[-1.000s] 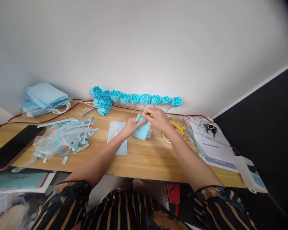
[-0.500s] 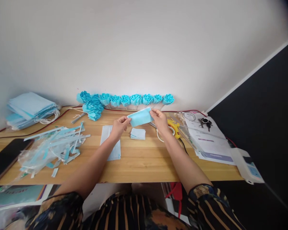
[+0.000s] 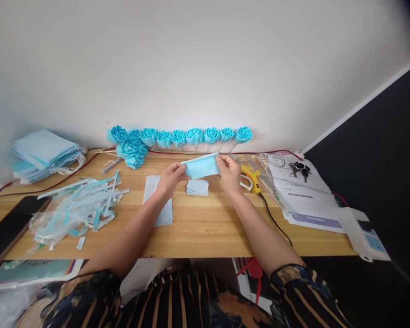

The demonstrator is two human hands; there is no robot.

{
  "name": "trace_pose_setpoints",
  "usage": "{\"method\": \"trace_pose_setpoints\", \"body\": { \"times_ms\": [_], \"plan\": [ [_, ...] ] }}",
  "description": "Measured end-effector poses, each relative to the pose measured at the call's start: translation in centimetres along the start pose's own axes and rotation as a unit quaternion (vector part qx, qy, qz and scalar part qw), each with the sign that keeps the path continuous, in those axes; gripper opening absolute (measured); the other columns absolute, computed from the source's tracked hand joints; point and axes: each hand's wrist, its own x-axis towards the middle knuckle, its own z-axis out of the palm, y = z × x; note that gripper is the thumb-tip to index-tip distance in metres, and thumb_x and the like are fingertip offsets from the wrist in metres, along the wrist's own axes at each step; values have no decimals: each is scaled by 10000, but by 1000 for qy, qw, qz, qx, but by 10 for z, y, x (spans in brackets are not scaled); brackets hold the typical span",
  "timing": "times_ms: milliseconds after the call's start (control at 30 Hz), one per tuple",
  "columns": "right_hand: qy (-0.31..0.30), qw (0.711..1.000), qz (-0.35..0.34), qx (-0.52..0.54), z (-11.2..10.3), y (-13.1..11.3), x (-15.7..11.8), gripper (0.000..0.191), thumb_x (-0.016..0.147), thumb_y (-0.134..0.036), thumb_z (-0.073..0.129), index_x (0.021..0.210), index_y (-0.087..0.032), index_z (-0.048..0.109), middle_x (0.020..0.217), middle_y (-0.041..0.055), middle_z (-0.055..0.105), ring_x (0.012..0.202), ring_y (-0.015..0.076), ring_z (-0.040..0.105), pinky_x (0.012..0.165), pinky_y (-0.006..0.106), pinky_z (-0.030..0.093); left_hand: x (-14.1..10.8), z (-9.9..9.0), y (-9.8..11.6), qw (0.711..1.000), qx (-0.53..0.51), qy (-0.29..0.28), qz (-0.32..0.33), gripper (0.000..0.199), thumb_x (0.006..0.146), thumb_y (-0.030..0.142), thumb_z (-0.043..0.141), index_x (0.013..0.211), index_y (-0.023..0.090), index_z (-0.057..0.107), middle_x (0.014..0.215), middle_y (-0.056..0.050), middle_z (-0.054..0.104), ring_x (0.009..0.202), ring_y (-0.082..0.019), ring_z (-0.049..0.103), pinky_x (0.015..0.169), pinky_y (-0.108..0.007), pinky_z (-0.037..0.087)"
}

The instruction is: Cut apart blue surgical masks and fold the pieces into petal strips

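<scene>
Pinching a flat light-blue fabric rectangle point(image 3: 202, 167) by its ends, thumb against fingers, with left hand point(image 3: 171, 176) and right hand point(image 3: 229, 172), raised near a small pale-blue fabric stack point(image 3: 197, 187). Showing, left of that stack, pale-blue pleated sheets point(image 3: 165, 214); right, a yellow plastic glue gun point(image 3: 254, 178); behind, bright-blue layered flowers point(image 3: 194, 136).

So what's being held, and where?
A light-blue sheet, pinched near its two ends: left hand at one, right hand at the other.
</scene>
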Motion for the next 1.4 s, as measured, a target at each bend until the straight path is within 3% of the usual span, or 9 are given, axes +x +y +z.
{"method": "trace_pose_setpoints", "body": {
  "times_ms": [100, 300, 500, 700, 900, 1133, 1400],
  "plan": [
    [-2, 999, -18, -28, 1, 0, -3, 325, 848, -485, 603, 828, -167, 669, 677, -22, 561, 633, 114, 454, 598, 240, 364, 0, 0, 1, 1000, -14, -2, -1, 423, 628, 438, 842, 688, 143, 546, 597, 47, 559, 559, -77, 591, 633, -245, 572],
    [11, 999, -21, -47, 3, 2, -6, 335, 851, -501, 595, 819, -172, 654, 650, -31, 529, 613, 116, 438, 589, 248, 360, 3, -1, 1, 1000, -7, 11, 12, 372, 704, 420, 806, 768, 143, 567, 638, 50, 571, 552, -77, 595, 582, -238, 571],
    [17, 999, -31, -30, 8, 6, -10, 333, 873, -502, 581, 791, -184, 633, 634, -37, 482, 601, 112, 405, 574, 250, 333, 5, -5, 1, 999, -5, 16, 48, 395, 645, 419, 837, 735, 133, 580, 631, 44, 582, 507, -78, 582, 507, -219, 540],
    [19, 998, 14, 53, 15, 12, -12, 316, 831, -497, 631, 755, -191, 610, 639, -43, 454, 618, 109, 394, 591, 246, 340, 6, -9, 5, 998, -3, 8, 59, 418, 617, 451, 846, 719, 130, 597, 628, 37, 573, 500, -76, 561, 490, -220, 529],
    [-16, 988, 80, 133, 16, 9, -12, 286, 774, -472, 698, 746, -203, 606, 671, -42, 511, 642, 113, 438, 629, 247, 384, 6, -10, 4, 999, 0, 17, 49, 432, 609, 473, 846, 715, 136, 597, 620, 35, 568, 515, -88, 568, 514, -239, 550],
    [-87, 966, 131, 203, 17, 10, -13, 410, 849, -632, 563, 833, -227, 628, 757, 11, 620, 718, 173, 564, 694, 313, 474, 6, -8, 4, 999, -1, 24, 45, 404, 638, 453, 829, 723, 145, 581, 614, 43, 545, 527, -90, 561, 520, -247, 554],
    [-20, 995, 58, 73, 13, 12, -12, 388, 796, -550, 669, 672, -205, 543, 630, -48, 419, 619, 114, 376, 611, 260, 336, 4, -7, 2, 998, 35, 20, 50, 385, 655, 465, 803, 714, 154, 584, 636, 38, 535, 550, -83, 534, 494, -222, 531]
  ]
}}
